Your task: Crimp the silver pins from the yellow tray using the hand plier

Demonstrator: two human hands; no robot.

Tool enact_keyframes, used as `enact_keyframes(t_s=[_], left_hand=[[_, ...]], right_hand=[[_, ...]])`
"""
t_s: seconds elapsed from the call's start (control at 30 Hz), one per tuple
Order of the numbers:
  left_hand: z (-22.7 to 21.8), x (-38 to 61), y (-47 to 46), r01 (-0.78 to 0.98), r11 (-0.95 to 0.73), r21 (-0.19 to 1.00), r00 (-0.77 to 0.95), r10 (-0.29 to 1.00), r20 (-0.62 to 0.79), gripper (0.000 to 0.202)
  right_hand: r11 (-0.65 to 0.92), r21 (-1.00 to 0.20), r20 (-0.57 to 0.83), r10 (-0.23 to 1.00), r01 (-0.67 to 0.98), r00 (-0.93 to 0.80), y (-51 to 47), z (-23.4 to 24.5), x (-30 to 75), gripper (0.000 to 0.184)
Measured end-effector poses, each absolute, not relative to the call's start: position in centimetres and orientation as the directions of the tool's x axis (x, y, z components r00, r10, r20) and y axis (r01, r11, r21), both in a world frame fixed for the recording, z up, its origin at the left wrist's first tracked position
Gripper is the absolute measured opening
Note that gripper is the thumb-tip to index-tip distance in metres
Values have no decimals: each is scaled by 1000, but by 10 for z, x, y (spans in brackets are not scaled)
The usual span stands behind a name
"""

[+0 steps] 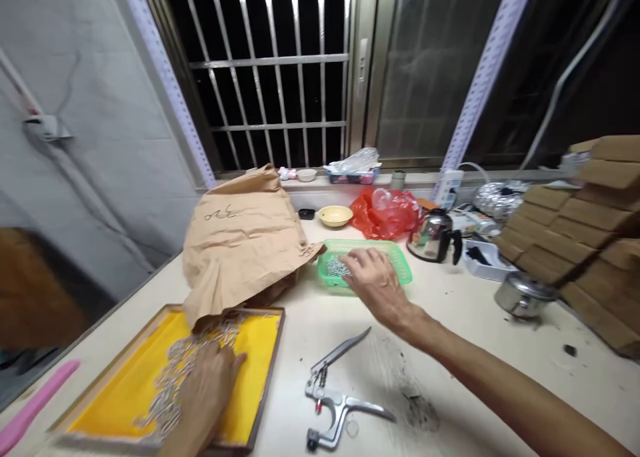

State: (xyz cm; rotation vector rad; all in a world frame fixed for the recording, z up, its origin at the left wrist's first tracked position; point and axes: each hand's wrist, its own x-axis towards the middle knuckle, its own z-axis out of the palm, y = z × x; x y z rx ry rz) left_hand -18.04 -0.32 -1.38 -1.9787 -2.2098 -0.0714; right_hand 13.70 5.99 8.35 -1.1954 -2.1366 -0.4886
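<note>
My left hand (207, 383) rests on a loose pile of small silvery metal pieces (167, 380) in a shallow tray (274, 357) with a yellow bottom. Its thumb stands out to the right, and the fingertips are partly lost among the pieces. Over the green plastic basket (403, 270) is my right hand (375, 280), its fingers loosely bent and apart. Small shiny pieces (336, 266) lie in the basket beside those fingertips; nothing shows in the hand. Between my arms lie metal snap-fastener pliers (333, 400), handles spread.
A large brown paper bag (245, 237) leans over the tray's far edge. Behind the basket are a yellow bowl (335, 216) and a red plastic bag (383, 215). A glass pot (433, 237), a metal pot (524, 295) and stacked cardboard boxes (565, 230) stand right. A pink handle (37, 407) lies left.
</note>
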Motion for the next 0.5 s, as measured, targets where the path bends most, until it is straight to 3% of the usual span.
enact_keyframes(t_s=[0.1, 0.2, 0.3, 0.4, 0.5], left_hand=[[-26, -189, 10, 991, 106, -79, -95, 987, 127, 32], [-19, -189, 13, 998, 70, 2, -70, 986, 154, 32], [3, -165, 3, 960, 40, 276, -70, 992, 101, 30], [19, -122, -16, 776, 136, 616, -29, 983, -181, 37], [12, -81, -33, 614, 266, 743, 23, 935, -354, 45]], right_hand=[[633, 38, 572, 620, 773, -536, 32, 71, 132, 15], [735, -141, 307, 669, 663, -677, -5, 41, 131, 8], [691, -300, 122, 712, 658, -692, -32, 15, 143, 17], [634, -326, 32, 749, 702, -662, -42, -5, 157, 14], [601, -278, -20, 776, 749, -630, -43, -25, 163, 9]])
